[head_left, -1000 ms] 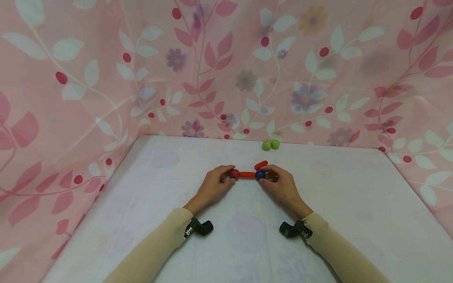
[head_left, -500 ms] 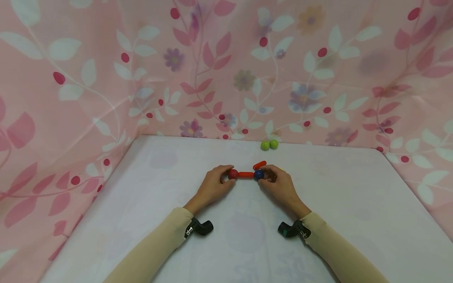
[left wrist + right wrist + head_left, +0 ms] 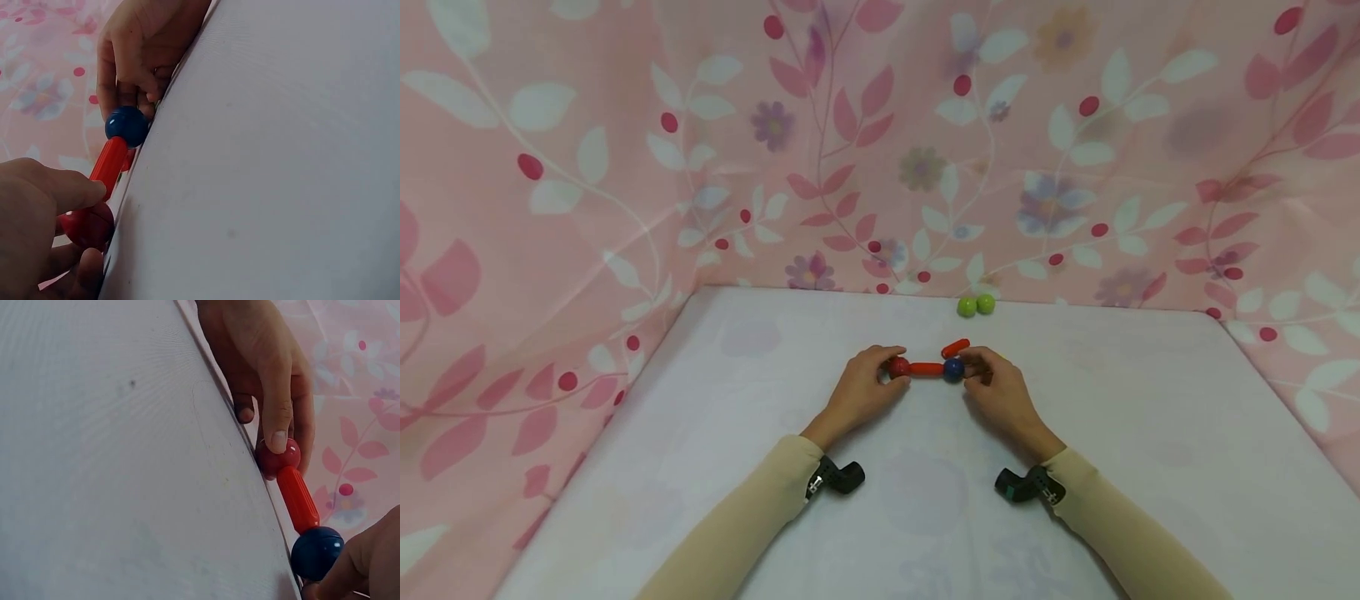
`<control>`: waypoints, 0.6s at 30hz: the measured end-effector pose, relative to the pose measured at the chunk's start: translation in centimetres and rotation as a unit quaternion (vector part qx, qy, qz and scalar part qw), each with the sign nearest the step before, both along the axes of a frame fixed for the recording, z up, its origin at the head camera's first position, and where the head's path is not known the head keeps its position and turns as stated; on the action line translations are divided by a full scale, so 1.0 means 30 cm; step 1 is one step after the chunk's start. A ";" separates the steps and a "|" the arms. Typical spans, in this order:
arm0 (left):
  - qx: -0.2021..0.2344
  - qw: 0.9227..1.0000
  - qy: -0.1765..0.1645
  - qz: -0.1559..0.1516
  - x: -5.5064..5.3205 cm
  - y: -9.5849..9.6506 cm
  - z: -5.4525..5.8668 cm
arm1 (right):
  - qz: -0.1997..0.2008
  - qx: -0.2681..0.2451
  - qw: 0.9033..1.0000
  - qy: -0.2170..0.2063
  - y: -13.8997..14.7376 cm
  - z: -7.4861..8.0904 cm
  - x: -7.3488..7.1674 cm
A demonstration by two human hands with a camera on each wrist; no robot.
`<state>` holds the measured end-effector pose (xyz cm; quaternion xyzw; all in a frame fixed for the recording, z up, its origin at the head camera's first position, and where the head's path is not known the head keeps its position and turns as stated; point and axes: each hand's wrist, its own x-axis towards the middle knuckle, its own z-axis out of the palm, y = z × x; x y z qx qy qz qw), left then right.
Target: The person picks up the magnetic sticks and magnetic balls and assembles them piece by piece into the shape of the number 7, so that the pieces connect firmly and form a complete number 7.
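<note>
Ball-and-rod toy piece (image 3: 927, 369) is lying midway across the table (image 3: 1112, 400), beyond the middle toward the far edge, with a pink floral curtain (image 3: 865, 150) hanging behind. Both hands are working at it from opposite ends. The left hand (image 3: 861, 392) is pinching the red ball (image 3: 278, 459), its thumb and fingers closing around it. The right hand (image 3: 1006, 398) is staying bent at the blue ball (image 3: 318, 553); its thumb is standing slightly apart in the head view, and whether its fingers are gripping or merely touching, I cannot tell.

Judging by how the parts are lying, one join is looking done: the ribbed orange-red rod (image 3: 297, 499) is bridging the two balls, meeting one at each end, though how firmly they are seated is not showing. Two green balls (image 3: 976, 305), sitting close together near the far edge, and a loose red rod (image 3: 956, 348) are remaining unattached, as is, apparently, a yellow bit (image 3: 1002, 359), mostly hiding behind the right hand.

The piece's long axis is running left to right, roughly parallel to the far edge, its red end pointing left and its blue end right. The loose rod is slanting, its right end pointing farther away.
</note>
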<state>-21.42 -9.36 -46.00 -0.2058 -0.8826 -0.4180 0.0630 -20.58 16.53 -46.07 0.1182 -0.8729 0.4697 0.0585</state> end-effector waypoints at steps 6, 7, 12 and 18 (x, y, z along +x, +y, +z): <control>0.004 1.000 -0.007 -0.011 -0.006 -0.003 -0.012 | 0.004 -0.003 1.000 0.004 0.011 -0.006 -0.001; 0.004 1.000 -0.007 -0.014 -0.006 -0.004 -0.015 | 0.004 -0.008 1.000 0.005 0.012 -0.005 0.001; 0.006 1.000 0.010 -0.026 -0.009 -0.008 -0.022 | 0.005 -0.020 1.000 0.008 0.013 -0.003 0.003; 0.004 1.000 0.005 -0.022 -0.008 -0.010 -0.019 | 0.006 -0.020 1.000 0.008 0.012 -0.007 0.000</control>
